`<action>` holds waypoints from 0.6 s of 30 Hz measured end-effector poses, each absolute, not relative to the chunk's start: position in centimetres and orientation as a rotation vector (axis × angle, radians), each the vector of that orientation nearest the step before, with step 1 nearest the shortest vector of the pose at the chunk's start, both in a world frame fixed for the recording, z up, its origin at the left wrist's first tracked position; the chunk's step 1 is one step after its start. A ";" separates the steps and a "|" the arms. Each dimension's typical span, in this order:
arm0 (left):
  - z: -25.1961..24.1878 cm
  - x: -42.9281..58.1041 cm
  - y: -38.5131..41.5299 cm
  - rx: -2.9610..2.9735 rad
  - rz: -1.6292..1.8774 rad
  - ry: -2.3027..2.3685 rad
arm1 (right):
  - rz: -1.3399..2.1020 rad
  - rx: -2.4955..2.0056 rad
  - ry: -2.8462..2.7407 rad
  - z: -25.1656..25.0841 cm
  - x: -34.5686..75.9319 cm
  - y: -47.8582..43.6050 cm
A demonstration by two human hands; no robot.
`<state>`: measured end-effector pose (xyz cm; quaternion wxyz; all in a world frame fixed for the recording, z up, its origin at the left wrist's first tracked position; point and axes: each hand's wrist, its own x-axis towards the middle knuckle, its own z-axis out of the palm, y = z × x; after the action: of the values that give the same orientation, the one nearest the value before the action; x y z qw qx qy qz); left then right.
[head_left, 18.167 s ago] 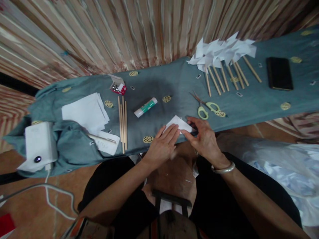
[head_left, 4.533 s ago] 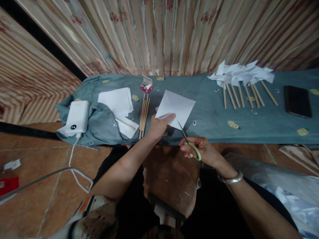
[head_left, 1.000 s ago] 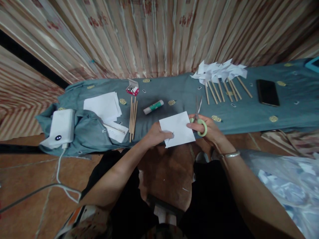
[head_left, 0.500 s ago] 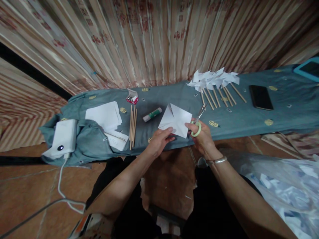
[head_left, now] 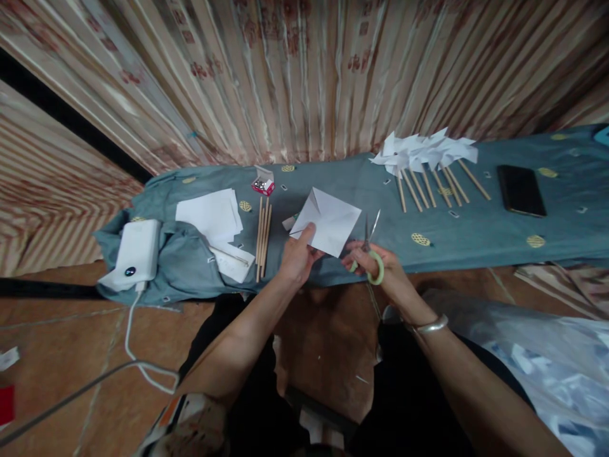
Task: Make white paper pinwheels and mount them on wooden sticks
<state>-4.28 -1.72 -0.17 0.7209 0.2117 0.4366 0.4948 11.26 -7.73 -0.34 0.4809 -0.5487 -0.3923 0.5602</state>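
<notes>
My left hand pinches the lower left corner of a white square paper sheet and holds it up over the near edge of the blue-grey cloth. One flap of the sheet lifts at its top left. Just right of the sheet, my right hand grips green-handled scissors with the blades apart and pointing away from me.
On the cloth lie a stack of white paper, several wooden sticks, a small red box of pins, a white power bank with its cable, several paper pinwheels on sticks and a black phone. A glue stick peeks out behind the sheet.
My left hand has lifted and turned the sheet so it now hides most of the glue stick. The scissors have swung upright with the blades opened.
</notes>
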 end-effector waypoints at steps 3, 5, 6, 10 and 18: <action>0.1 -5.0 -1.1 0.478 1.150 0.957 | 1.538 -1.298 -1.163 -0.3 11.0 -8.9; 0.2 -5.3 -0.9 0.487 1.171 0.938 | 1.612 -1.280 -1.257 -0.5 10.7 -9.5; 0.2 -5.4 -0.9 0.492 1.178 0.930 | 1.633 -1.276 -1.288 -0.6 10.5 -9.7; 0.1 -5.3 -0.9 0.499 1.170 0.950 | 1.652 -1.265 -1.326 -0.8 9.9 -10.0; -0.1 -4.8 -1.3 0.505 1.173 0.940 | 1.670 -1.227 -1.312 -0.6 9.8 -9.8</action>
<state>-4.78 -1.33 -0.12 0.7019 0.2268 0.4222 0.5269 9.83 -9.79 -0.57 0.3376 -0.4710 -0.5036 0.6407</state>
